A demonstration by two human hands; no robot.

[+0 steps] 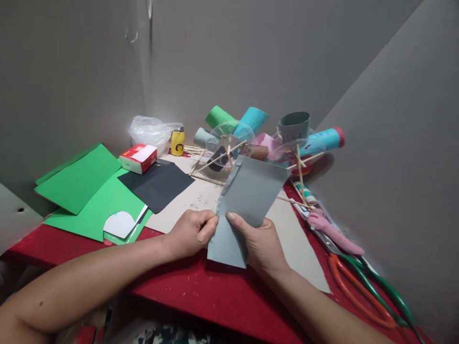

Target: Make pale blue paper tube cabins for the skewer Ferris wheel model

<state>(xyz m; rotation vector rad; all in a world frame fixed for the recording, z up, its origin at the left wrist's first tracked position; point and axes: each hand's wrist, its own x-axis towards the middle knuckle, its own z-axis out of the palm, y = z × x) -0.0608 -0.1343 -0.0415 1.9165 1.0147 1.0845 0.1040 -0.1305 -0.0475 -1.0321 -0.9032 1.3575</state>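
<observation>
A sheet of grey paper (256, 186) is held up in front of me, with a narrow folded strip along its left edge. My left hand (195, 229) pinches that folded edge between thumb and curled fingers. From the other side, my right hand (263, 241) grips the sheet, its thumb on the front and its fingers behind. The lower part of the paper bends between the two hands. Under it lies a beige board (287, 239) on the red tabletop (201, 291).
Left are green sheets (79, 181), black paper (154, 186) and a red-and-white box (138, 158). Behind stand a plastic bag (150, 131), a yellow container (177, 142) and a stick frame (218, 160) with coloured tubes (251, 122). Scissors (362, 291) and a pink-handled tool (335, 231) lie right.
</observation>
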